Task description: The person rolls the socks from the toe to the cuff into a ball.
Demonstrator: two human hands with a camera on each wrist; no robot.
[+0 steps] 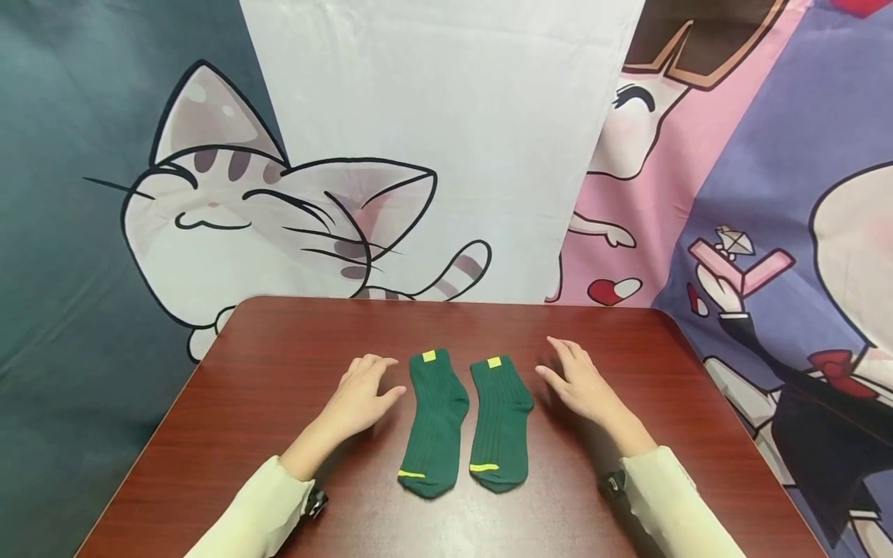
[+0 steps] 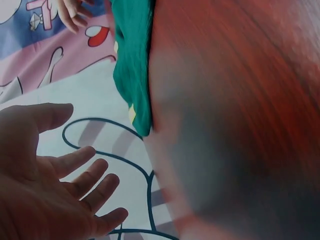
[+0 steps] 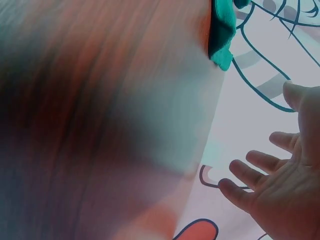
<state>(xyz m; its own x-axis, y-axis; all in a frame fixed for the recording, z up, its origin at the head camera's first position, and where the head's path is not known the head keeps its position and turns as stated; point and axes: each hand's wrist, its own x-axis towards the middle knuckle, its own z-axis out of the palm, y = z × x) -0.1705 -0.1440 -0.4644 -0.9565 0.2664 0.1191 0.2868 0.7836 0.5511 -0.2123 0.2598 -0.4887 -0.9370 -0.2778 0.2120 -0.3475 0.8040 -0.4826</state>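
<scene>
Two green ribbed socks lie flat, side by side, their cuffs toward the far edge. The left sock point(image 1: 434, 422) and the right sock point(image 1: 501, 425) each carry a yellow tag at the cuff and a yellow stripe near the toe. Just left of the pair, my left hand point(image 1: 364, 394) hovers with relaxed, spread fingers and holds nothing. My right hand point(image 1: 580, 381) is to the right of the right sock, likewise spread and holding nothing. Both wrist views show bare palms, with part of a green sock point(image 2: 134, 65) beyond the left one.
The socks rest on a reddish-brown wooden table point(image 1: 314, 325) with rounded far corners. Behind it hangs a cloth backdrop point(image 1: 446, 93) printed with a cartoon cat and figures. Dark wrist devices, including one on the left point(image 1: 315, 502), sit at the pale sleeves.
</scene>
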